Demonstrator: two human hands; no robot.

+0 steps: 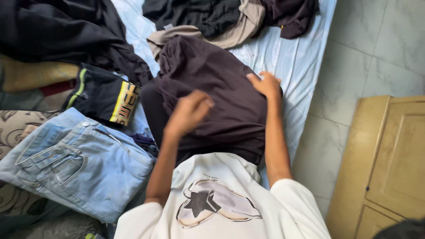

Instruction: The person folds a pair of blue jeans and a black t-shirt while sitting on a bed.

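A dark brown-purple garment (208,84) lies spread on the pale blue sheet (292,57) in front of me. My right hand (267,84) rests flat on its right side, fingers spread. My left hand (188,113) hovers over the garment's middle with fingers curled loosely; I cannot tell if it grips any cloth. Both forearms reach out from my white printed T-shirt (217,199) at the bottom of the view.
Light blue jeans (75,163) lie at the left, with dark shorts with a yellow patterned band (106,95) above them. A heap of black and beige clothes (221,17) sits at the top. A yellow wooden cabinet (389,163) stands on the tiled floor at right.
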